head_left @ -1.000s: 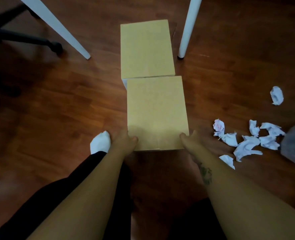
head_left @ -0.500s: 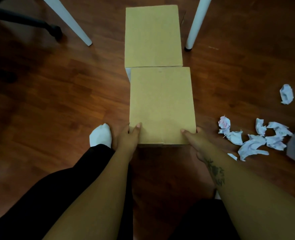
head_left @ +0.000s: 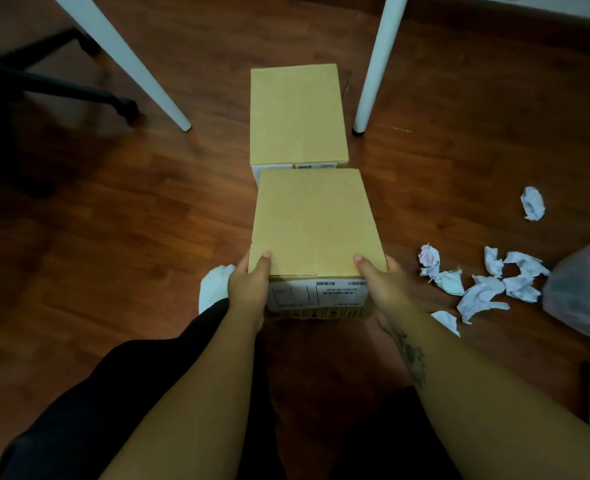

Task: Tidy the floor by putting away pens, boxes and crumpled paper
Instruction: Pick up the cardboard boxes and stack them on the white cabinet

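Observation:
Two tan cardboard boxes stand in a row on the dark wooden floor. The near box [head_left: 312,220] shows a white label on its front face. My left hand [head_left: 248,285] grips its near left corner, thumb on the top. My right hand [head_left: 382,287] grips its near right corner the same way. The far box [head_left: 297,116] stands just behind it, between two white table legs. Several crumpled white paper balls [head_left: 480,282] lie on the floor to the right, with one more paper ball [head_left: 532,203] further back.
White table legs [head_left: 378,64] [head_left: 124,60] stand at the back. A black chair base [head_left: 68,90] with a castor is at the back left. A translucent plastic bag [head_left: 584,296] is at the right edge. My white-socked foot [head_left: 215,287] rests left of the near box.
My hands have closed further around the near box's front corners, and its labelled front face now shows. The view has shifted so the boxes sit lower in the frame.

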